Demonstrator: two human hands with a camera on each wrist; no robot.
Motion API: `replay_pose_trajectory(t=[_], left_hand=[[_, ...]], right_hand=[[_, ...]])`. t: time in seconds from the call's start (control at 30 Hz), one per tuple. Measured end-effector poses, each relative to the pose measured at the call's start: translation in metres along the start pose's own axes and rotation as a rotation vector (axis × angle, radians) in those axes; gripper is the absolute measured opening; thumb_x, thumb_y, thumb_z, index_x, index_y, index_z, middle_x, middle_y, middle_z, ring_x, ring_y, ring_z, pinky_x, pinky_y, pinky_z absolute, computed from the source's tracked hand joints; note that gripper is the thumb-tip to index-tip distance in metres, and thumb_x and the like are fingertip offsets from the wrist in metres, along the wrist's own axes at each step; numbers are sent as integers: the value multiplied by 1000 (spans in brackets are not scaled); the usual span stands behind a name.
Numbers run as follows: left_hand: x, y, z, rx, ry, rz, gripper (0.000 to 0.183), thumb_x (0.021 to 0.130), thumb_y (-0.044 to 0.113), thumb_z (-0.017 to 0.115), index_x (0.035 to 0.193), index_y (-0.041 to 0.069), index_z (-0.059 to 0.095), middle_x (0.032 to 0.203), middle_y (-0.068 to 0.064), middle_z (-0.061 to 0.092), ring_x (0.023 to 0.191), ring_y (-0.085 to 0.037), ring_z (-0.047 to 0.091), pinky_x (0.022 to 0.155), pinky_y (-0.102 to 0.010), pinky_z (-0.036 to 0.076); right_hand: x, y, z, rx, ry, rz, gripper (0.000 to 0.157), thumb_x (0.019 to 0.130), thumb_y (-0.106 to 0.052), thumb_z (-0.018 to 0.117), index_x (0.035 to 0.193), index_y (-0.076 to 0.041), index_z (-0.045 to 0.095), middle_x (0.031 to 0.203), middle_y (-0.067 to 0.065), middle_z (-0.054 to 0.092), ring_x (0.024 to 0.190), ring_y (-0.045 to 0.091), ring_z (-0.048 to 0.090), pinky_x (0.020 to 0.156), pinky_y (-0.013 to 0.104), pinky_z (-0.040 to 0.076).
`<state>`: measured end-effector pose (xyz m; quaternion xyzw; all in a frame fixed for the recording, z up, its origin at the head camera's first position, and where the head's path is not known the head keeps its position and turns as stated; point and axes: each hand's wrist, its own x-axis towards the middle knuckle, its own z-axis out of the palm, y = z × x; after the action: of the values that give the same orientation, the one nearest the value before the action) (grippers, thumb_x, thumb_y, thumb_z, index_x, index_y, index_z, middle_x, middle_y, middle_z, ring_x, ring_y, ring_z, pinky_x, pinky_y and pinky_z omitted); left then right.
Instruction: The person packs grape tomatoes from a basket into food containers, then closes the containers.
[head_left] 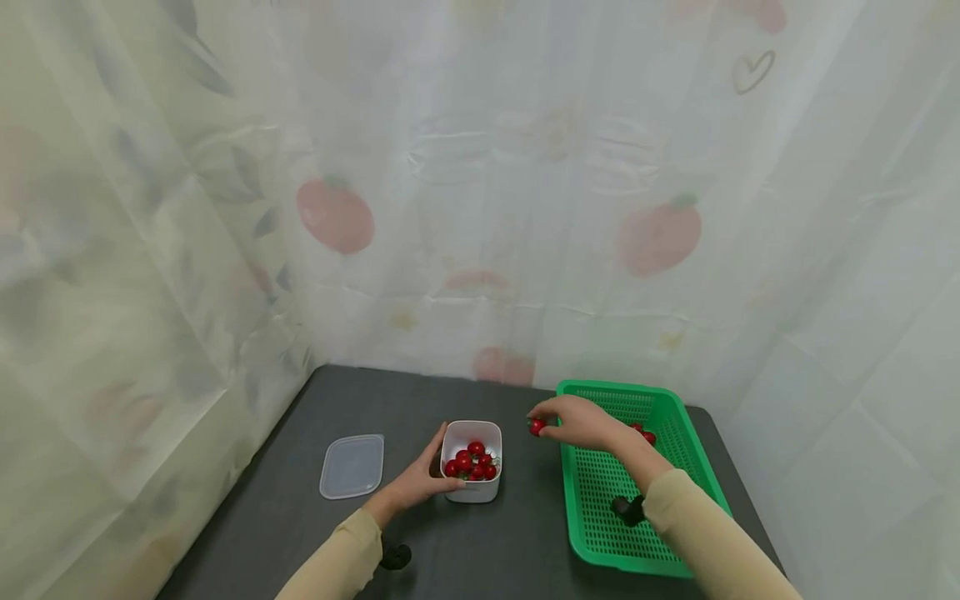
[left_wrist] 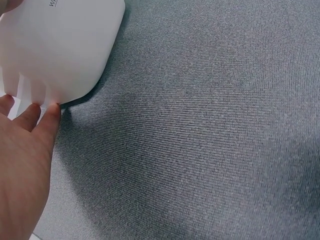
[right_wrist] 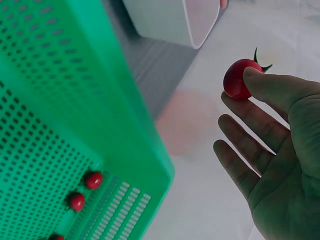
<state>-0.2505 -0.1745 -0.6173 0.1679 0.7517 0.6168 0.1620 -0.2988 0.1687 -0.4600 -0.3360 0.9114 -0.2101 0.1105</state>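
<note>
The right hand (head_left: 576, 422) pinches a tomato (right_wrist: 236, 80) between thumb and forefinger, its other fingers spread apart, in the space between the box and the green basket. The left hand (head_left: 417, 485) grips the white box (head_left: 472, 493), thumb at the near wall, fingers along the left side. Red tomatoes (head_left: 464, 460) lie inside it. The lid (head_left: 352, 467) rests flat on the table (head_left: 517, 542), left of the box. The basket (head_left: 572, 508) holds more tomatoes, seemingly at least three, though the arm partly hides them.

The left-wrist view crops the box (left_wrist: 60, 50) at ten o'clock. The right-wrist view crops one tomato (right_wrist: 58, 237) at seven, the basket (right_wrist: 102, 115) at nine.
</note>
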Motion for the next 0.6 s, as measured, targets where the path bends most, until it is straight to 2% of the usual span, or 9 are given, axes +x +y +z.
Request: replay_pose_trajectory(t=[0.3, 0.43, 0.6], left_hand=[[-1, 1, 0, -5, 10, -14, 114, 90, 22, 80, 165, 17, -6, 168, -20, 12, 146, -44, 29, 111, -54, 38], [1, 2, 1, -7, 13, -9, 113, 91, 20, 79, 165, 13, -6, 166, -23, 14, 145, -46, 30, 109, -55, 40], [2, 1, 1, 2, 18, -20, 110, 92, 19, 78, 165, 16, -5, 166, -23, 16, 144, -45, 33, 110, -54, 40]], right_hand=[[27, -18, 10, -37, -18, -80, 29, 100, -19, 70, 129, -15, 71, 115, -6, 72, 103, 14, 66, 87, 38, 54], [38, -22, 16, -53, -29, -97, 30, 99, -20, 70, 129, -14, 71, 114, -6, 72, 103, 13, 67, 89, 36, 54], [51, -27, 25, -62, -42, -105, 29, 98, -18, 71, 127, -13, 72, 113, -5, 73, 107, 18, 66, 92, 39, 53]])
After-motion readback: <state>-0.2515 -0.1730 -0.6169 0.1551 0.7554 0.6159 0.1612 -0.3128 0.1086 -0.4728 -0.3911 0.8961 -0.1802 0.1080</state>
